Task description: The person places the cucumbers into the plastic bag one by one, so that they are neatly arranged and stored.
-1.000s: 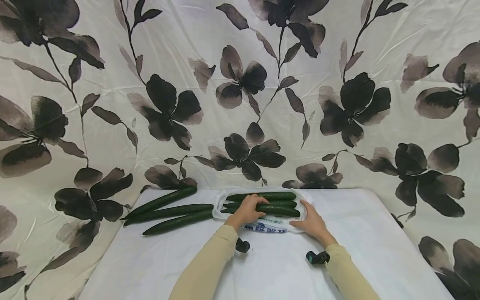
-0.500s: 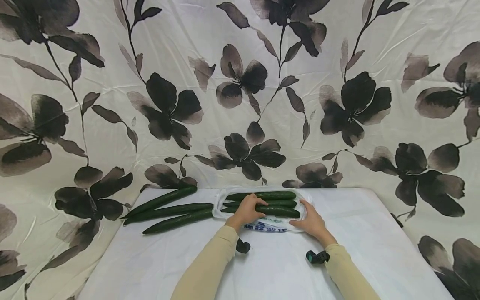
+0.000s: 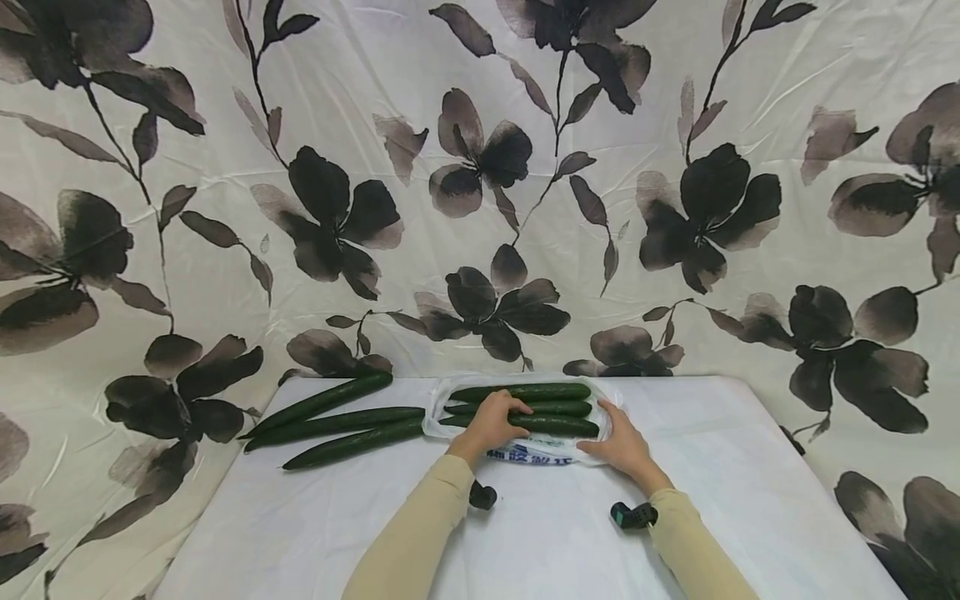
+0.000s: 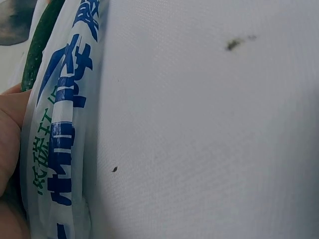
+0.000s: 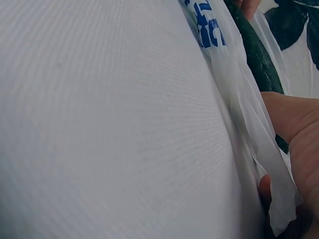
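Three long dark green cucumbers lie side by side in a thin white plastic bag point(image 3: 528, 455) at the back of the table. My left hand point(image 3: 491, 423) grips the front cucumber point(image 3: 570, 427) of these, thumb on its near side and fingers over its far side. Around the bag's right edge, my right hand point(image 3: 622, 442) pinches the film, with the thumb point(image 5: 281, 112) on the inner side in the right wrist view. Blue and green characters show on the bag's front point(image 4: 65, 144) in the left wrist view. The left hand's fingertips are partly hidden.
Left of the bag lie three loose cucumbers: a far one point(image 3: 318, 406), a middle one point(image 3: 333, 427) and a near one point(image 3: 352, 447). A white cloth covers the table point(image 3: 555, 542). Patterned floral fabric point(image 3: 480, 242) hangs behind. Small dark specks point(image 4: 233, 45) dot the cloth.
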Available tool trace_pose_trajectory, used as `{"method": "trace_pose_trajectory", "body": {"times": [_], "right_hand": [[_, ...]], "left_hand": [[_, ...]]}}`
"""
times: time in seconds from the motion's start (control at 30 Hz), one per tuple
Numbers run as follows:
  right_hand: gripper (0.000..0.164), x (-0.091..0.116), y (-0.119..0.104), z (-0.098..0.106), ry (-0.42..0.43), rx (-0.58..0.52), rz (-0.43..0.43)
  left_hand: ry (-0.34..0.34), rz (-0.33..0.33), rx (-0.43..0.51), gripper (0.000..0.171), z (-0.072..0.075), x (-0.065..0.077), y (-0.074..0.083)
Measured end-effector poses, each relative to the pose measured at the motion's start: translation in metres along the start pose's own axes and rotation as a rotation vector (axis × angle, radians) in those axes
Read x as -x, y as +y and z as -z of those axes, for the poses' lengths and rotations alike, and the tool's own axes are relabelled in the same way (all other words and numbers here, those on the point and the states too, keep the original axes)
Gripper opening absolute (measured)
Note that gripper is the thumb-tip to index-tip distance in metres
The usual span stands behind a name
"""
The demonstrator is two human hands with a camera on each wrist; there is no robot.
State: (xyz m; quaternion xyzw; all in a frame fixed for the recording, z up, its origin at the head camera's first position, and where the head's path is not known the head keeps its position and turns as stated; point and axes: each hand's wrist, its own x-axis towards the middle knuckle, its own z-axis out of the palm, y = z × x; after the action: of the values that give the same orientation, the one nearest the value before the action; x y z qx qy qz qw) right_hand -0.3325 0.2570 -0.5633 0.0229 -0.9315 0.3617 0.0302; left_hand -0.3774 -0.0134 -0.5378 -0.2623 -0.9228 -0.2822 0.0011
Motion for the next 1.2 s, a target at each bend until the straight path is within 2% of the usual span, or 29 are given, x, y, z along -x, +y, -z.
{"method": "trace_pose_trajectory", "body": {"times": [0.17,0.4,0.53,0.7,0.93,1.2], "right_hand": [[0.098,0.0,0.0,0.0,0.005,-0.005,0.001],[0.099,0.0,0.0,-0.001,-0.003,-0.006,-0.014],[0.099,-0.001,-0.001,0.0,0.003,-0.005,-0.012],[0.099,0.0,-0.002,0.001,0.002,-0.003,-0.005],[0.098,0.001,-0.002,-0.001,0.0,0.007,-0.003],[0.097,0.002,-0.003,-0.001,-0.007,0.008,-0.009]], "left_hand": [[-0.005,-0.017,0.001,0.034,0.001,0.0,0.0],[-0.043,0.006,-0.009,0.032,0.002,-0.001,0.003],[-0.033,-0.005,0.034,0.026,0.006,0.0,0.003],[0.009,0.016,0.11,0.021,0.008,0.005,-0.002],[0.106,-0.003,0.159,0.021,0.017,0.021,-0.014],[0.183,-0.005,0.221,0.023,0.051,0.05,-0.027]]}}
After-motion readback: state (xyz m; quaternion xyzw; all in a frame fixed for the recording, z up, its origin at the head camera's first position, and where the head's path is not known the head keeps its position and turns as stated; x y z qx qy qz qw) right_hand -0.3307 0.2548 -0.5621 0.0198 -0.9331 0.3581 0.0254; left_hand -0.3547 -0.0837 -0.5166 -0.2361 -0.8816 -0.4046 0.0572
